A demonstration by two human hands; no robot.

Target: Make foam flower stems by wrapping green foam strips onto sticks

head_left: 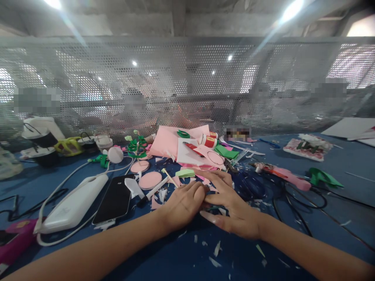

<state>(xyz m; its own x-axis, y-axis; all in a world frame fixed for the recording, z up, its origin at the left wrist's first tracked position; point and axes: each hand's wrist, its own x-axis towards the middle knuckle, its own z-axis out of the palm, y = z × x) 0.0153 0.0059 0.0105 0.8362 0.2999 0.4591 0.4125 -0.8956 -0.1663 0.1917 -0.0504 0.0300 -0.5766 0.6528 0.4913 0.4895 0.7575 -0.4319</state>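
My left hand (185, 202) is closed, its fingers curled inward over the scraps in the middle of the table; anything inside it is hidden. My right hand (231, 207) lies against it from the right, thumb and fingers apart, with the index finger stretched toward a light green paper piece (185, 173). Whether that fingertip touches the piece I cannot tell. Just beyond the hands are a thin pale stick (170, 177), a pink paper disc (150, 180) and a white sheet (187, 151) with a red-handled cutting tool (193, 148) on it.
To the left lie a black phone (113, 201), a white power bank (73, 203) with its cable, and a magenta tool (19, 238). A pink glue gun (288, 177) with black cords is at right. Pink paper (165, 142) and a perforated metal screen (187, 74) stand behind.
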